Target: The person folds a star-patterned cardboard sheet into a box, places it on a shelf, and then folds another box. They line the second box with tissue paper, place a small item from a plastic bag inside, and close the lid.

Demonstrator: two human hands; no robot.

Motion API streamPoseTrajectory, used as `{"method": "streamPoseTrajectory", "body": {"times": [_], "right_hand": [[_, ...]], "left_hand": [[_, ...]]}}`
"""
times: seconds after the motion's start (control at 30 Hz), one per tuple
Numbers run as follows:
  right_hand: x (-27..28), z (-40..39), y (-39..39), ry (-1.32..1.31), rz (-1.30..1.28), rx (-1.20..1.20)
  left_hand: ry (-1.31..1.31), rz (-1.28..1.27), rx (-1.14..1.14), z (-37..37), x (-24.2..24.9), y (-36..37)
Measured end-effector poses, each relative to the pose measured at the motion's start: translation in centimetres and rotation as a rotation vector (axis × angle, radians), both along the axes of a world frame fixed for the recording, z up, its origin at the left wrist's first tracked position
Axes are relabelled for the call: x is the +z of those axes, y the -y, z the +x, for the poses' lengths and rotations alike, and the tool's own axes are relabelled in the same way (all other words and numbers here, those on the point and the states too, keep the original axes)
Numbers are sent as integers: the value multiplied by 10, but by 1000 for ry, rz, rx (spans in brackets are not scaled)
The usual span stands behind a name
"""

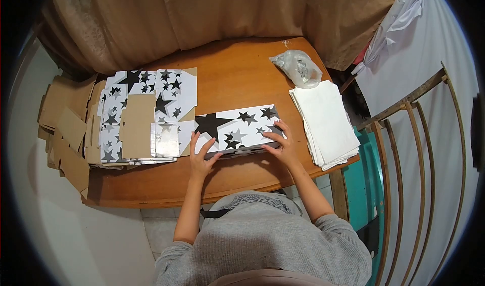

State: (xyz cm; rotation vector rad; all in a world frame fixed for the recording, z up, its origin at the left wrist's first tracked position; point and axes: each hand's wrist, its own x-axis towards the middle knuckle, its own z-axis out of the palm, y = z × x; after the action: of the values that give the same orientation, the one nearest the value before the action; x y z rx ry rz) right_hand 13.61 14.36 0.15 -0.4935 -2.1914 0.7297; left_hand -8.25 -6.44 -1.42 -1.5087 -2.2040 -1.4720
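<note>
A white cardboard box (240, 128) printed with black and grey stars lies closed in front of me on the table. My left hand (201, 149) grips its left end, fingers at the top edge and thumb along the near side. At the right end, my right hand (282, 143) holds the box the same way. Just left of the box is a pile of flattened star-printed cardboard (166, 95), with a shiny clear packet (167, 140) on its near right part.
Brown cardboard pieces (70, 134) hang past the left edge of the wooden table (237, 74). On the right are a stack of white paper sheets (326, 124) and a plastic bag (303, 69). A wooden rack (404, 185) stands beyond the right edge; a brown curtain (227, 13) hangs behind.
</note>
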Motion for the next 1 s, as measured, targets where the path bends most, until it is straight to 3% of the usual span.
{"method": "streamPoseTrajectory", "body": {"times": [0.47,1.0], "right_hand": [[-11,4,7,46,-143,-29],[-12,-3,6,110,-28,-74]], "left_hand": [[17,-9,46,4,-10,0],[63,-71,89,7,-10,-6]]}}
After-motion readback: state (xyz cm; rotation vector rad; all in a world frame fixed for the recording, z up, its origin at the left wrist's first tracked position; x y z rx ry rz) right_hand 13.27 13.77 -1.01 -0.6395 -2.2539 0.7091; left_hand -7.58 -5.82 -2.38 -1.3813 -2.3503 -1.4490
